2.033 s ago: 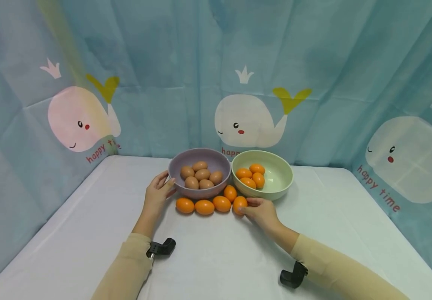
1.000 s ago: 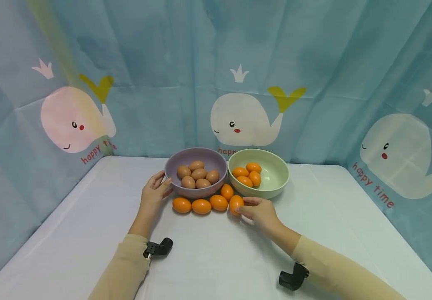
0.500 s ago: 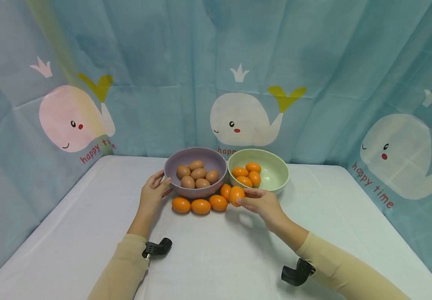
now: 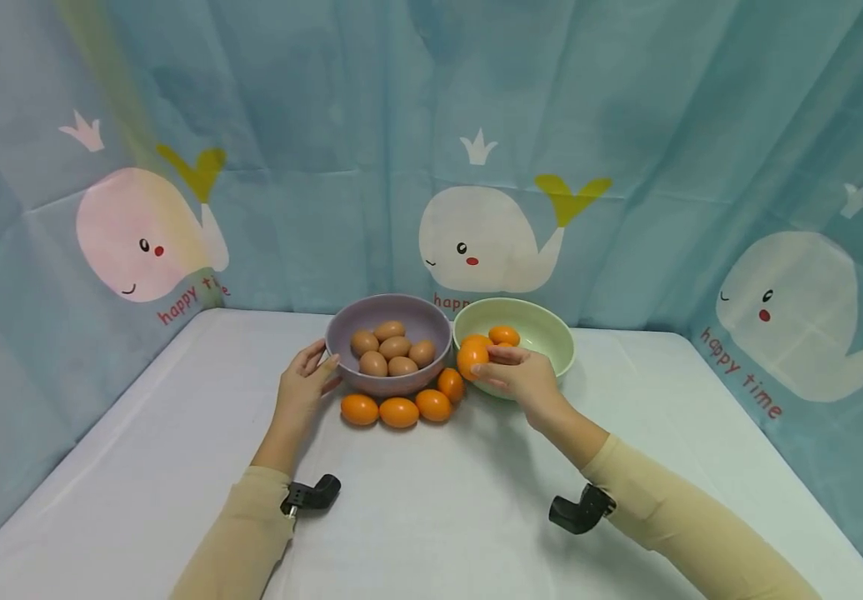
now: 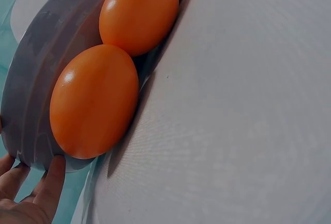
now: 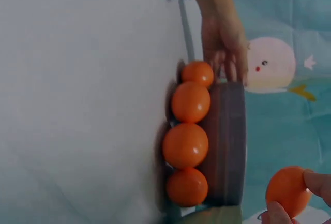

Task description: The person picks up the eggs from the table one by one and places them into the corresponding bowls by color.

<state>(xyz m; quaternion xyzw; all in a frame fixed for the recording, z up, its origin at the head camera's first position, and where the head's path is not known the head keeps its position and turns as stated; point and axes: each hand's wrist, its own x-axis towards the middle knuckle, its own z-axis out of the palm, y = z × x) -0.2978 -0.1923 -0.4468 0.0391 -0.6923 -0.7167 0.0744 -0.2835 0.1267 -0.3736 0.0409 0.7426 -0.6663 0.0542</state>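
My right hand point(image 4: 529, 382) pinches an orange egg point(image 4: 471, 362) between thumb and fingers, over the front left of the green bowl point(image 4: 559, 340). In the right wrist view, the same egg point(image 6: 287, 192) shows between the fingertips. With its fingers spread, my left hand point(image 4: 302, 390) touches the left outer side of the purple bowl point(image 4: 382, 386), which contains several brown eggs point(image 4: 395, 347). The left wrist view has fingertips against the wall of this bowl point(image 5: 31, 89). Other orange eggs point(image 4: 504, 335) lie in the green bowl, partly hidden by my right hand and the held egg.
Several orange eggs point(image 4: 399, 412) rest on the white table point(image 4: 416, 517), in a row curving round the front of the purple bowl. The two bowls stand side by side near the back edge. Behind them hangs a blue curtain point(image 4: 311, 233) with printed whales.
My right hand has lifted an orange egg from the right end of the row, up and back to the green bowl. My left hand stays at the purple bowl.
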